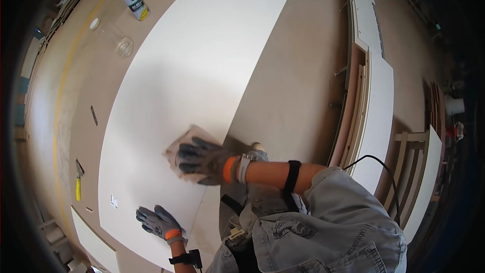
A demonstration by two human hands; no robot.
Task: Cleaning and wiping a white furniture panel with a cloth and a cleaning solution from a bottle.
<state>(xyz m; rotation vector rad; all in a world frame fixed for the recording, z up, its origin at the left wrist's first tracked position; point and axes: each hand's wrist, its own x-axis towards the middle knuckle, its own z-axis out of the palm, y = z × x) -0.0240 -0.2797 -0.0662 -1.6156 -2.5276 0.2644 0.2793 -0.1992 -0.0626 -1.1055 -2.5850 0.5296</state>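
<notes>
A long white panel point(177, 60) lies lengthwise in front of me. On its near part my right hand point(199, 159), in a grey and dark glove with an orange cuff, presses a crumpled beige cloth point(191, 132) against the surface, fingers over it. Part of the cloth is hidden under the hand. Nearer to me and further left, my left hand point(157, 221), gloved the same way, rests flat on the panel with its fingers stretched out and nothing held. A small white label point(114, 201) sits near the panel's left edge.
Left of the panel, a brown surface bears a spray can point(137, 4), a clear bottle point(115, 40) with a white cap, a thin dark blade-like piece point(94, 115) and yellow-handled pliers point(79, 180). To the right stands a long bench point(376, 106) with stacked boards.
</notes>
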